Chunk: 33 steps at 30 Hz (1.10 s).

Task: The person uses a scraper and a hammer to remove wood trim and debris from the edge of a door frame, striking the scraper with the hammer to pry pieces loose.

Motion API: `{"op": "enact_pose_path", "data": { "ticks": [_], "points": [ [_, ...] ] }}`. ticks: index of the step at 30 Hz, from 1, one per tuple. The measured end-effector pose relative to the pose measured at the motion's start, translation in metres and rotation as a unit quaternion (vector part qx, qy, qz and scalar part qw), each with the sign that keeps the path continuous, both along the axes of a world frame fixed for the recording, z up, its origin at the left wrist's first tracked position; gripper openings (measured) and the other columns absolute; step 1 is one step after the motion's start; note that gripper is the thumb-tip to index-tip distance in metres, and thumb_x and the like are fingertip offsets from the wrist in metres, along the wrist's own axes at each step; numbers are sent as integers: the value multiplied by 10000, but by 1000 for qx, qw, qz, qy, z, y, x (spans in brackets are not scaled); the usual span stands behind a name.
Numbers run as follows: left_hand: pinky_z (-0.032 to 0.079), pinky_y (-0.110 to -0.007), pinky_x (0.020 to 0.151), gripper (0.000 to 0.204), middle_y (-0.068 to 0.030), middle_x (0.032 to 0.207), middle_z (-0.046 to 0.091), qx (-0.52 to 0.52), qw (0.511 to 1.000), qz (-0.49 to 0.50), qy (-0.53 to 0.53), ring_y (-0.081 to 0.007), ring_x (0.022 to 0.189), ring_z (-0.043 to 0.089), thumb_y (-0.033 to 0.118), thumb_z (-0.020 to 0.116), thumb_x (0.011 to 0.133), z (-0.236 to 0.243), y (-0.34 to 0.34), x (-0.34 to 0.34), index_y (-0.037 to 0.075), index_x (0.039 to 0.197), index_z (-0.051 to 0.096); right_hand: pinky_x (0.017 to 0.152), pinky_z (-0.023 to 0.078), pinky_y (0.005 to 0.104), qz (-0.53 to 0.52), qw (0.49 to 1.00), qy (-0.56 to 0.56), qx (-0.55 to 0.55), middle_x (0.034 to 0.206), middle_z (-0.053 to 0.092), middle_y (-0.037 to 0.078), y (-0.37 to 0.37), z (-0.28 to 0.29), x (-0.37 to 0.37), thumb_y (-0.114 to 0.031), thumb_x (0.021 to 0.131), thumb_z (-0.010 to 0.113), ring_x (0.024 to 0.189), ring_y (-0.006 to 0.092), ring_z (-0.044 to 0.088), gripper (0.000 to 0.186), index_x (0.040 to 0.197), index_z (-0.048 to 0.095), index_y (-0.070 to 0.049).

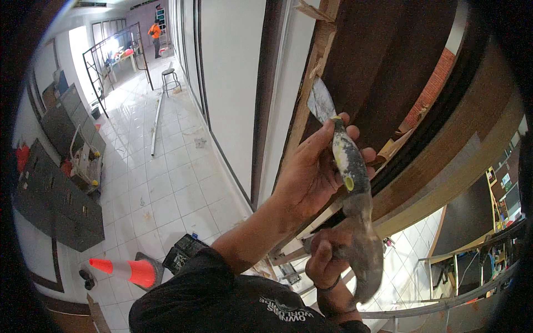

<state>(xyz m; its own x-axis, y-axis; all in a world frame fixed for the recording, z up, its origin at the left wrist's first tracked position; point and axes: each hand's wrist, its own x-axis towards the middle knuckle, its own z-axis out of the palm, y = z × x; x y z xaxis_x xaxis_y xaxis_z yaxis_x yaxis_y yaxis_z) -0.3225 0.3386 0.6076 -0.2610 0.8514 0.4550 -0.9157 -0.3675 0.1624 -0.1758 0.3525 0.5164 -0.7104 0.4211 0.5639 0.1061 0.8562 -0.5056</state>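
Note:
My left hand (308, 177) is wrapped round the worn black-and-yellow handle of a chisel (348, 155). Its flat grey blade (320, 102) points up against the splintered edge of a wooden frame (302, 114). Below it, my right hand (323, 263) is closed on a hammer (363, 244), whose head is smeared by motion. The upper end of that head meets or nearly meets the butt of the chisel; the blur hides which. Dark brown panelling (383, 66) lies behind the blade.
A white wall (230, 83) runs along my left. On the tiled floor are an orange traffic cone (130, 270), a black crate (183, 251), a long metal bar (157, 125) and a stool (170, 79). Grey cabinets (53, 194) stand far left. A person in orange (155, 34) is in the distance.

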Motion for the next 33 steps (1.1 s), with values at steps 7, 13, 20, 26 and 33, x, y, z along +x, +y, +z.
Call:
{"op": "enact_pose_path", "data": {
  "ticks": [7, 13, 20, 26, 33],
  "points": [
    [545, -438, 744, 295, -45, 1013, 566, -11, 999, 51, 13, -257, 896, 592, 306, 385, 940, 2, 5, 6, 122, 1166, 431, 387, 289, 238, 83, 979, 175, -55, 515, 399, 32, 10, -16, -8, -327, 928, 402, 411, 92, 339, 282, 958, 323, -58],
    [544, -437, 790, 307, -51, 975, 567, 3, 995, 97, 17, -271, 909, 612, 290, 419, 930, 1, 17, 15, 86, 1158, 393, 392, 285, 222, 21, 978, 190, -86, 504, 375, -1, 15, -28, -8, -315, 937, 381, 427, 72, 325, 244, 911, 304, -85],
    [541, -444, 790, 293, -42, 974, 567, -1, 995, 96, 0, -272, 911, 610, 301, 430, 925, -2, 20, 22, 119, 1153, 403, 407, 313, 221, 54, 966, 239, -78, 537, 428, 27, 29, -31, -9, -303, 936, 396, 431, 84, 365, 238, 960, 335, -74],
    [537, -430, 807, 303, -44, 969, 556, 38, 993, 111, 17, -267, 904, 612, 306, 440, 920, -3, 31, 20, 120, 1155, 393, 413, 331, 216, 21, 950, 289, -113, 569, 449, 23, 30, -45, -7, -211, 921, 398, 455, 81, 401, 179, 969, 391, -39],
    [544, -438, 769, 315, -46, 987, 530, 29, 990, 139, 12, -264, 869, 612, 320, 397, 934, -5, 24, 12, 120, 1176, 372, 359, 338, 264, 170, 875, 422, -166, 529, 437, 60, 13, -1, -13, -266, 931, 365, 377, 104, 369, 200, 948, 305, -76]
  ]
}}
